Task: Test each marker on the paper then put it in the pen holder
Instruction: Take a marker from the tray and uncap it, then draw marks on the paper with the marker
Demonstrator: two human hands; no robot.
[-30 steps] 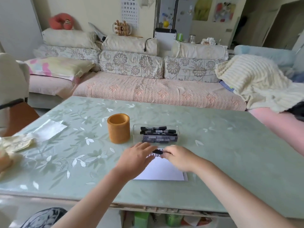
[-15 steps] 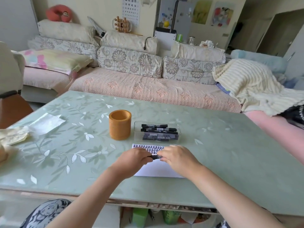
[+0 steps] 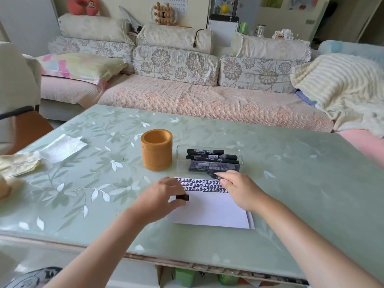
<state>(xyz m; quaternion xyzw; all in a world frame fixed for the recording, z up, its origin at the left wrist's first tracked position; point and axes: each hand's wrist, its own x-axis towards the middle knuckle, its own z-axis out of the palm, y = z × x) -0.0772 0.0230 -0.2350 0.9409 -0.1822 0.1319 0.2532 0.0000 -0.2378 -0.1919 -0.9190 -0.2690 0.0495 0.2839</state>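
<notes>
A white sheet of paper (image 3: 209, 210) lies near the table's front edge, with rows of black marks along its far edge. My left hand (image 3: 160, 196) rests at the paper's left side and pinches a small black marker cap (image 3: 182, 197). My right hand (image 3: 239, 189) holds a black marker (image 3: 214, 175), uncapped, over the paper's far right corner. An orange cylindrical pen holder (image 3: 156, 149) stands upright and looks empty. To its right, a clear plastic tray (image 3: 241, 157) holds several black markers (image 3: 209, 156).
The table (image 3: 301, 183) has a pale green floral cover. A white tissue (image 3: 62, 147) and crumpled yellowish cloth (image 3: 16, 165) lie at the left. A sofa (image 3: 207, 100) runs behind the table; a cream blanket (image 3: 342, 90) lies at the right.
My hands have pulled apart: the cap came off the marker. The left hand went left with the cap, the right hand went right and forward with the marker.
</notes>
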